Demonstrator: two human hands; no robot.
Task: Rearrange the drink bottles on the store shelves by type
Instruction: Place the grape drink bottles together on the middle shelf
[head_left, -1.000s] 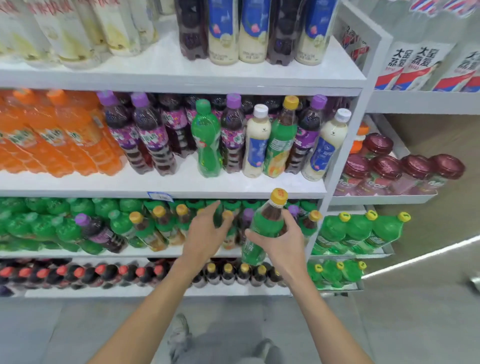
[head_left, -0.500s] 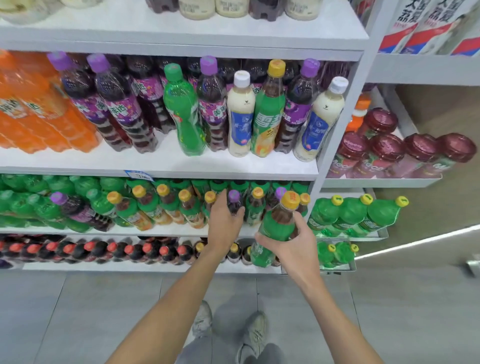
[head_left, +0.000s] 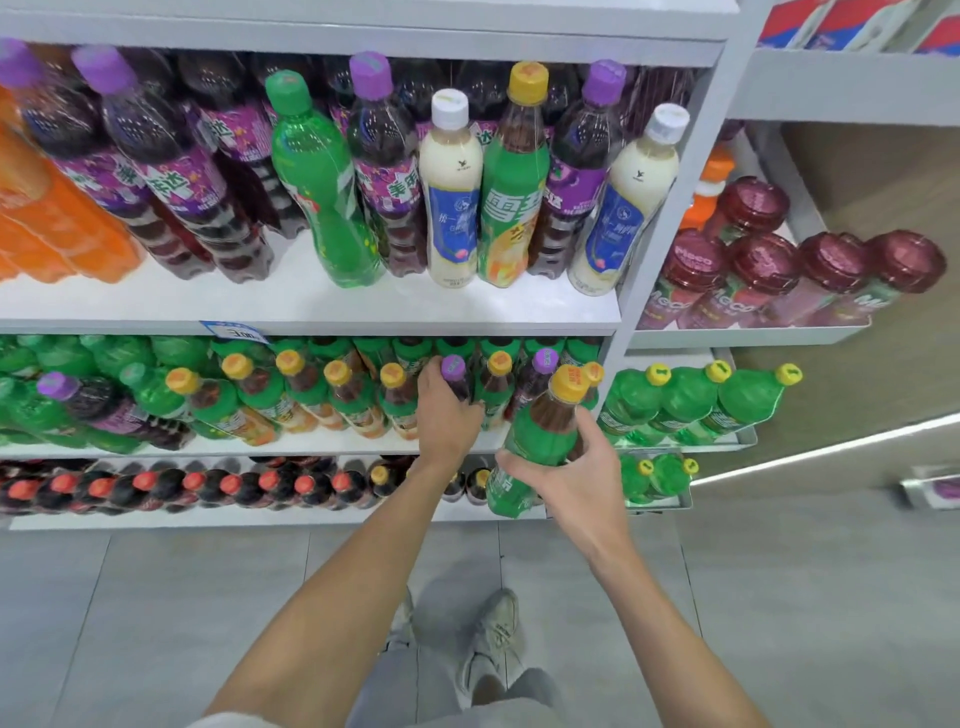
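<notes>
Your right grip (head_left: 574, 473) is curled round the yellow-capped tea bottle (head_left: 543, 434), holding it tilted in the air in front of the shelf (head_left: 234, 450), just right of your other hand. Your left grip (head_left: 444, 421) wraps the purple-capped bottle (head_left: 453, 368), which stands on that shelf among the tea bottles. A second purple cap (head_left: 545, 358) shows just to its right. More yellow caps (head_left: 337, 373) run off to the left. One shelf up, grape sodas (head_left: 384, 171), a green soda (head_left: 317, 176) and two milk teas (head_left: 451, 192) stand mixed.
</notes>
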